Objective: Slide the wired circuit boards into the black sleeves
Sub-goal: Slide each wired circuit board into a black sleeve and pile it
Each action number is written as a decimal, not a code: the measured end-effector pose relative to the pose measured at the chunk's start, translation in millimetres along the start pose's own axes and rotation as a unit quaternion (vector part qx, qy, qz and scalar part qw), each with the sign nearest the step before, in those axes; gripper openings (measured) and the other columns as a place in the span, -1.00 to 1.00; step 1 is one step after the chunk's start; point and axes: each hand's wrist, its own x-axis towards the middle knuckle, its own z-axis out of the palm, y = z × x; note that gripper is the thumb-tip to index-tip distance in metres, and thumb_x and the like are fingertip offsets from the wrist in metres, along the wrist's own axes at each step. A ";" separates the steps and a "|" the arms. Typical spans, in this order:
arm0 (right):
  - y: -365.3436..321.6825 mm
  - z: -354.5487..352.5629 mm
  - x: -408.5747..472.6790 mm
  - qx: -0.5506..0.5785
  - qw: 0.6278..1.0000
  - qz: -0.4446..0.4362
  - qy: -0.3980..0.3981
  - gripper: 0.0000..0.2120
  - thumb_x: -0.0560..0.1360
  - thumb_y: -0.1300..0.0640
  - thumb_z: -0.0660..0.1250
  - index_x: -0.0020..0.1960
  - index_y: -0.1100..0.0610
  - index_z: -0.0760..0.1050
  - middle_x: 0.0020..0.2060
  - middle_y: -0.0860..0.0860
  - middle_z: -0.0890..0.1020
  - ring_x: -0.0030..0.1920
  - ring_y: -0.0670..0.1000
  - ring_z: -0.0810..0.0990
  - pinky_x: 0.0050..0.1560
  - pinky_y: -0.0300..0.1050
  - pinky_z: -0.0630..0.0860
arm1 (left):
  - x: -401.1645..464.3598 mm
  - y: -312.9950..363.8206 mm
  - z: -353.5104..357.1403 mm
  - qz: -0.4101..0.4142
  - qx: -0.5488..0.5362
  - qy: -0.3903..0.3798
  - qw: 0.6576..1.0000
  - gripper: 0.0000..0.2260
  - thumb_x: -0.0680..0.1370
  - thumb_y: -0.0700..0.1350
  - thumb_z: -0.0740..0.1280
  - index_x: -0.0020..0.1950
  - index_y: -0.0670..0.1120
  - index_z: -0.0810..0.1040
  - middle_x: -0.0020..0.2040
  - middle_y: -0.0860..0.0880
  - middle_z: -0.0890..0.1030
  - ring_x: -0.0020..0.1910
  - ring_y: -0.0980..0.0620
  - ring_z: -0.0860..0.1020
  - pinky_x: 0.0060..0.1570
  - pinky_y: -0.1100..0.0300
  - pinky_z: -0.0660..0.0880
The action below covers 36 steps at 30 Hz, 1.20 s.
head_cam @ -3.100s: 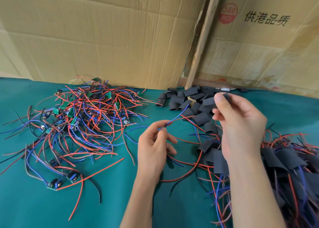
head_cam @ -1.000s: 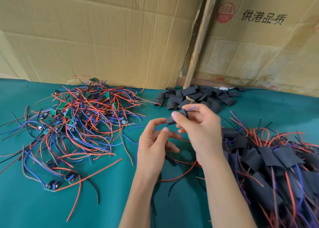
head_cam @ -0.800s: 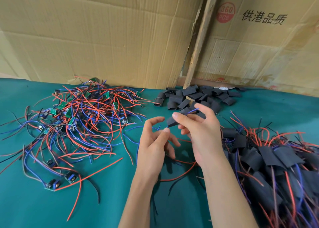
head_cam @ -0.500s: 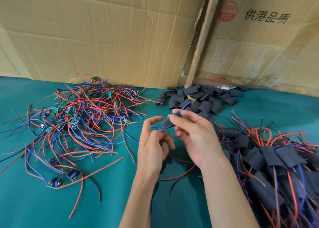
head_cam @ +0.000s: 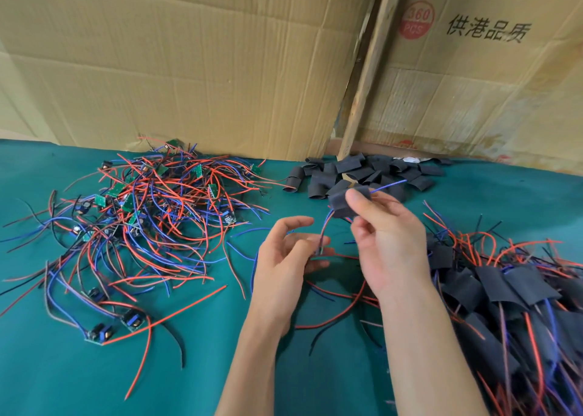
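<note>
My right hand (head_cam: pixel 383 239) pinches a black sleeve (head_cam: pixel 342 202) above the green table. Blue and red wires run through the sleeve; a blue end sticks out of its far side. Below and to the left, my left hand (head_cam: pixel 288 258) pinches the wired circuit board (head_cam: pixel 319 249) at the wires' lower end, mostly hidden by my fingers. A tangle of bare wired boards (head_cam: pixel 135 214) lies at the left. Empty black sleeves (head_cam: pixel 362 173) are heaped at the back centre. Sleeved boards (head_cam: pixel 504 296) pile up at the right.
Cardboard boxes (head_cam: pixel 189 62) and a wooden slat (head_cam: pixel 366 68) stand along the table's (head_cam: pixel 94 378) far edge. Two loose boards with blue parts (head_cam: pixel 113 324) lie at the near left, with long red and black wires trailing toward the centre.
My right hand has raised the sleeve up and away from my left hand, so more wire shows between them. The blue wire end now sticks further out of the sleeve.
</note>
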 end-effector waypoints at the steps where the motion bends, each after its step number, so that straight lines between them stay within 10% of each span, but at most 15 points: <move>1: -3.3 -0.9 0.8 0.012 1.000 -0.011 0.008 -0.80 0.45 0.42 0.46 -0.12 0.15 0.54 -0.38 -0.04 0.61 -0.46 -0.12 0.44 -0.43 -0.35 0.37 | -0.2 -0.3 0.7 -0.001 -0.003 -0.003 1.000 -0.75 0.46 -0.17 0.34 0.13 -0.17 0.56 -0.09 -0.22 0.70 -0.15 -0.08 0.69 -0.13 0.12 0.62; 12: -12.4 -13.7 2.9 -0.153 0.985 -0.074 -0.034 -0.82 0.39 0.36 0.54 -0.13 0.16 0.60 -0.38 -0.01 0.63 -0.45 -0.07 0.42 -0.41 -0.29 0.37 | 3.3 -0.5 -0.9 -0.001 -0.105 0.057 0.993 -0.93 0.35 -0.17 0.50 -0.21 -0.15 0.71 -0.16 -0.14 0.69 -0.15 -0.02 0.68 -0.08 0.27 0.59; 24: -11.5 -11.6 -6.1 -0.279 0.928 -0.096 -0.227 -0.71 0.30 0.41 0.59 -0.10 0.12 0.65 -0.12 0.14 0.74 -0.25 -0.01 0.65 -0.24 -0.25 0.55 | 6.3 -1.4 -1.5 -0.042 -0.235 0.106 0.965 -0.88 0.39 -0.27 0.42 -0.10 -0.26 0.64 -0.19 -0.11 0.68 -0.24 0.08 0.67 -0.12 0.33 0.61; 36: 2.3 -4.5 -3.9 -0.329 0.931 -0.083 -0.131 -0.81 0.52 0.29 0.46 0.08 0.08 0.61 -0.27 0.04 0.70 -0.36 -0.08 0.58 -0.33 -0.24 0.53 | 2.5 -8.0 2.4 0.042 -0.032 0.072 0.996 -0.79 0.48 -0.40 0.45 0.01 -0.13 0.62 -0.14 -0.09 0.71 -0.18 0.04 0.63 -0.10 0.21 0.57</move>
